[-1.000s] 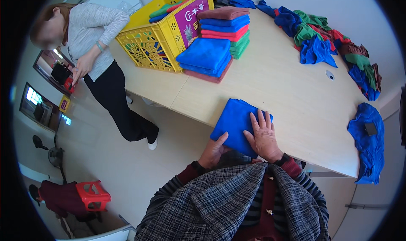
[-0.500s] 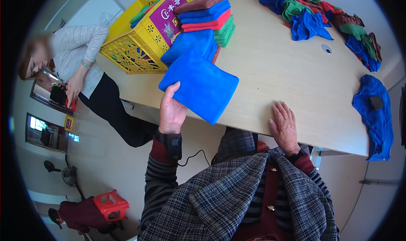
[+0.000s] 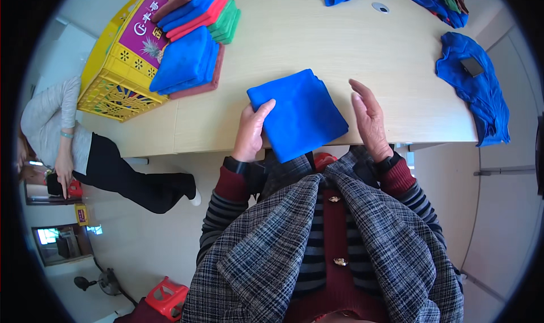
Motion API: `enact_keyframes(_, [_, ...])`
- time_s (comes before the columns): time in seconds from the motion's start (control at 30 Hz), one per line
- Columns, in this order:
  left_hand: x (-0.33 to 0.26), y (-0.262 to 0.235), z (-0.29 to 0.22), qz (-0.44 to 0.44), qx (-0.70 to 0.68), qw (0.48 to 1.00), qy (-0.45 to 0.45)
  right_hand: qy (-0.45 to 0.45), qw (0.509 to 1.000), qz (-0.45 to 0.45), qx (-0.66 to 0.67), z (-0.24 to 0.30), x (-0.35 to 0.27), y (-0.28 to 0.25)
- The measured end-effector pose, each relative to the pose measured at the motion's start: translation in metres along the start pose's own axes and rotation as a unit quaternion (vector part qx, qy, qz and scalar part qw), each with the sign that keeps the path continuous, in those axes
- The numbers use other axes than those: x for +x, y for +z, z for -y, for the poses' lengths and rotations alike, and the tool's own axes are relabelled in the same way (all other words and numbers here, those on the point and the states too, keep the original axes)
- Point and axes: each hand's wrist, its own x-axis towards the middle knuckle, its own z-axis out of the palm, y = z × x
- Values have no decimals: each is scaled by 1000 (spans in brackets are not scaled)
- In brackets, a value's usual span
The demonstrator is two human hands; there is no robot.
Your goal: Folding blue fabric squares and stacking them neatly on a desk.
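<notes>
My left hand grips a folded blue cloth by its left edge, thumb on top and the other fingers underneath. The cloth is held over the table's front edge. My right hand is raised just to the right of it, fingers outstretched, holding nothing and apart from the cloth. To the left lies a short pile of folded blue cloths with a brown folded cloth at its bottom. Behind it stands a taller stack with green, red, blue and brown folded cloths.
A yellow crate with a purple label stands left of the stacks. A crumpled blue cloth with a small dark box on it hangs over the right edge of the table. Loose cloths lie far right. A person stands left.
My left hand has drawn the blue cloth away from the stacks, toward the right. My right hand has lifted off the tabletop beside the cloth. The whole view has shifted.
</notes>
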Motion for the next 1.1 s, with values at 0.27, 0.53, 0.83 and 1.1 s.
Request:
enact_keyframes(0.27, [-17, 13, 10, -142, 282, 935, 160, -270, 885, 178, -335, 32, 3, 96])
enact_keyframes(0.53, [-18, 9, 22, -127, 640, 700, 289, -231, 834, 233, -442, 6, 20, 108])
enact_keyframes(0.83, [-27, 21, 13, -64, 680, 669, 292, -204, 829, 180, -489, -6, 34, 74])
enact_keyframes(1.1, [-47, 39, 28, 41, 729, 622, 282, -196, 830, 182, -490, -6, 30, 68])
